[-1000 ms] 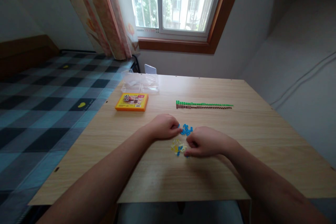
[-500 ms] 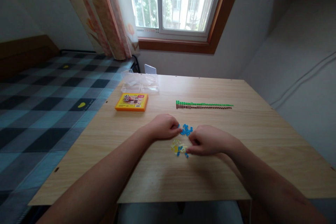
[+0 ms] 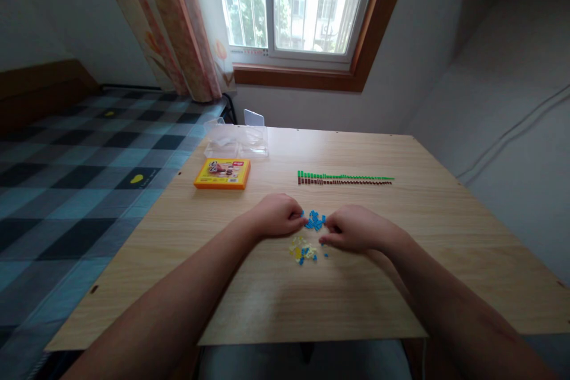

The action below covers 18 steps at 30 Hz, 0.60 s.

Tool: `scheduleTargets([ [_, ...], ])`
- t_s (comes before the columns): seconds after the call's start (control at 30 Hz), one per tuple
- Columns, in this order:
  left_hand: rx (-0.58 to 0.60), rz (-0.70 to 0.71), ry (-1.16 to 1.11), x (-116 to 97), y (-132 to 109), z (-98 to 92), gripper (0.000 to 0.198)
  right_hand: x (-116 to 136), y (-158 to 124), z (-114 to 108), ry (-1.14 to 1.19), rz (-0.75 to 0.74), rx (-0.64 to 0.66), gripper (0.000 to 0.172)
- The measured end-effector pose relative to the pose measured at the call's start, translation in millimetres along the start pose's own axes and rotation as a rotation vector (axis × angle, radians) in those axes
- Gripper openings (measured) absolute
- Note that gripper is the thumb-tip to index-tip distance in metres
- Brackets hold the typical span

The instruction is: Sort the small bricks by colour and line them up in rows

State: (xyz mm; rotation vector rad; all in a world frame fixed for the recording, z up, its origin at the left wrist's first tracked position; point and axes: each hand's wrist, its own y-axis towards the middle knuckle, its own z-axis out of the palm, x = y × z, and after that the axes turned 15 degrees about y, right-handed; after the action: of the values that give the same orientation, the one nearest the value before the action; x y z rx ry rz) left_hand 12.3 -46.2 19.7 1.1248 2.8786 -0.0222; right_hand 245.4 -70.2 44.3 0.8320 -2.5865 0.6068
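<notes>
My left hand (image 3: 279,214) rests at the left edge of a small pile of blue building-block pieces (image 3: 315,221), its fingers curled in. Whatever those fingers hold, if anything, is hidden. On the pile's right side is my right hand (image 3: 354,227), bent, with a gap between thumb and index finger and nothing visible in it. A tiny blue piece shows by the right thumb, and another small blue piece (image 3: 326,255) lies alone below it. Nearer to me lie scattered pale yellow pieces (image 3: 297,251), with a few blue ones among them.
Beyond my hands, green pieces (image 3: 332,176) and brown pieces (image 3: 316,181) stand in two long rows. At the left are a yellow-orange box (image 3: 222,174) and clear plastic packaging (image 3: 236,141) on the wooden table (image 3: 445,237). A bed (image 3: 111,184) adjoins the left side.
My right hand has shifted up and slightly right, away from the yellow pieces toward the blue pile. One small blue piece now lies apart, to the right. My left hand stays put.
</notes>
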Motion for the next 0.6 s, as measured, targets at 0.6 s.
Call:
scheduleTargets([
  [0.6, 0.03, -0.002, 0.03, 0, 0, -1.9, 0.036, -6, 4, 2, 0.034, -0.014, -0.068, 0.035],
])
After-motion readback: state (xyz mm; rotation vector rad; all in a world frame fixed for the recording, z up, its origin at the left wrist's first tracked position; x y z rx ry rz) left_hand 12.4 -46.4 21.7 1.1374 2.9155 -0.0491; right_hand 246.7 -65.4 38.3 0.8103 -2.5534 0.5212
